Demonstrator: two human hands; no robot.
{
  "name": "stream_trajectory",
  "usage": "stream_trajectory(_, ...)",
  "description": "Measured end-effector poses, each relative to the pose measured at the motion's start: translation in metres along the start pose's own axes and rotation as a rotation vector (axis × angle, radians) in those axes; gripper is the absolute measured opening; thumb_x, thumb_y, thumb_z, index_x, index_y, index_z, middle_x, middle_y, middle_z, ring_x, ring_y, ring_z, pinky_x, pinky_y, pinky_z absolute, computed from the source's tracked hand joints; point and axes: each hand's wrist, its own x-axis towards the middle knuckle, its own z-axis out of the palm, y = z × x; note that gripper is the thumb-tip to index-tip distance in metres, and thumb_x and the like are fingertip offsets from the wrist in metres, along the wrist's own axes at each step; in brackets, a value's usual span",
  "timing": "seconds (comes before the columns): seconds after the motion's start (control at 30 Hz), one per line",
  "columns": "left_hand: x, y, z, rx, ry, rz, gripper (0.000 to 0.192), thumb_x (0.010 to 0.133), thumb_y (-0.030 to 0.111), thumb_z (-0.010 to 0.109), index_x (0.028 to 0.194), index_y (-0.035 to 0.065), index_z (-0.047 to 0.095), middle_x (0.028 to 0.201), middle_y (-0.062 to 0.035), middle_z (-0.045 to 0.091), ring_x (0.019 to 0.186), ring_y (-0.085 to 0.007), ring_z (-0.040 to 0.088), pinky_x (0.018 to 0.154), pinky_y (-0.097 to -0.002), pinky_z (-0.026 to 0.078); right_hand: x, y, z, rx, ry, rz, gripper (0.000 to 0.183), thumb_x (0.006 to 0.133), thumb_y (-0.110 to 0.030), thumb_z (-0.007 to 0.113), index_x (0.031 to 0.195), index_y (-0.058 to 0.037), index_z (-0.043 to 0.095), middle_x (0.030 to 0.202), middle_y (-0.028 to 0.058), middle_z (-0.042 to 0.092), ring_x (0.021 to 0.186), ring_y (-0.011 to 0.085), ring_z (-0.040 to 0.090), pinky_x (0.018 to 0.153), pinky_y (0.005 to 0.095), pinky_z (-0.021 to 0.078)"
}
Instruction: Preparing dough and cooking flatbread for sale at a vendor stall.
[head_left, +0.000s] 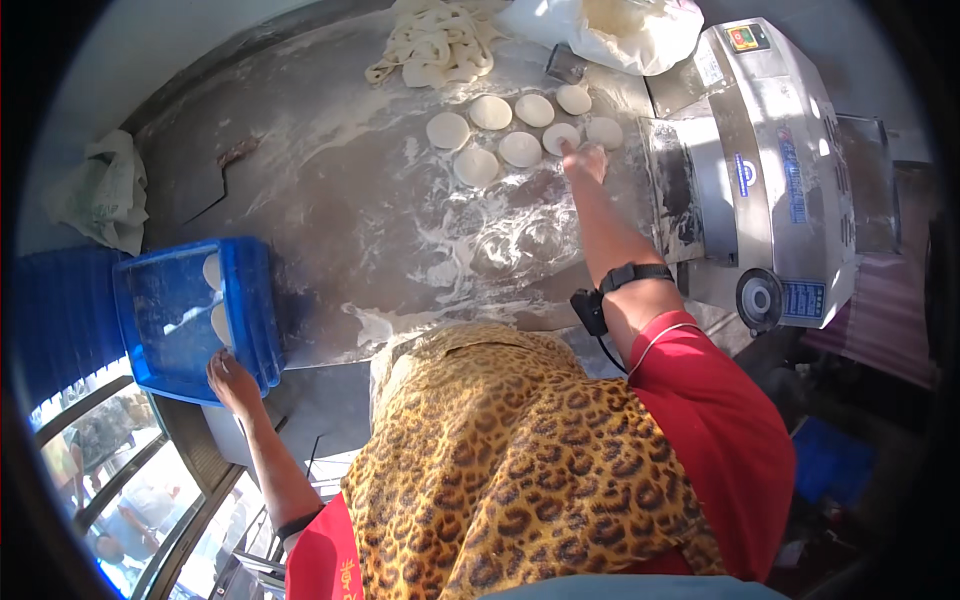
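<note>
Several flat dough rounds lie in two rough rows on the floured worktop. My right hand is stretched out over their near right end. Its thumb is at the edge of one round, and its other fingers, blurred, are beside the rightmost round. Nothing shows in its grasp. At the left, my left hand hangs over the near side of a blue plastic crate. Its fingertips are close to a dough round inside, with another round beyond; whether they hold anything is unclear.
A heap of dough strips lies at the back, near a white sack and a small metal cup. A metal dough machine borders the right side. A crumpled plastic bag sits at the far left, behind the crate.
</note>
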Motion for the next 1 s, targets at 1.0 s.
stream_trajectory(1.0, -0.006, 0.029, -0.020, -0.120, 0.020, -0.048, 0.028, 0.093, 0.017, 0.048, 0.104, -0.0013, 0.067, 0.112, -0.0151, 0.065, 0.108, -0.0350, 0.059, 0.096, -0.0433, 0.044, -0.031, -0.122, -0.114, 0.479, -0.702, -0.337, 0.035, 0.082, -0.017, 0.072, 0.111, 0.0020, 0.066, 0.104, 0.0143, 0.070, 0.094, 0.0246, 0.068, 0.083, 0.0374, 0.0536)
